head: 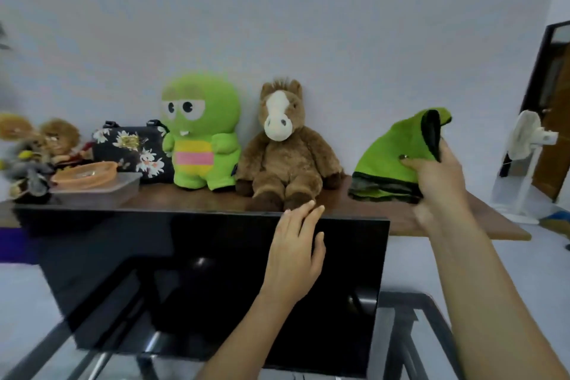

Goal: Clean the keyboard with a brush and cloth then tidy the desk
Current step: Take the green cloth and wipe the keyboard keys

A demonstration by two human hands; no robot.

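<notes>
A green cloth point(389, 157) with a dark border is lifted into a peak over the right end of the wooden shelf point(401, 219), its lower edge still resting on the wood. My right hand point(438, 176) is shut on the cloth's upper right part. My left hand point(297, 251) lies flat with fingers apart against the upper edge of the black monitor point(185, 281), holding nothing. Neither the keyboard nor a brush is in view.
Along the shelf stand a brown plush horse point(285, 148), a green plush monster point(202, 133), a floral bag point(135, 148), a clear box with an orange lid point(95, 182) and fuzzy dolls point(37, 151). A white fan point(524, 148) stands right. Glass desk point(413, 333) below.
</notes>
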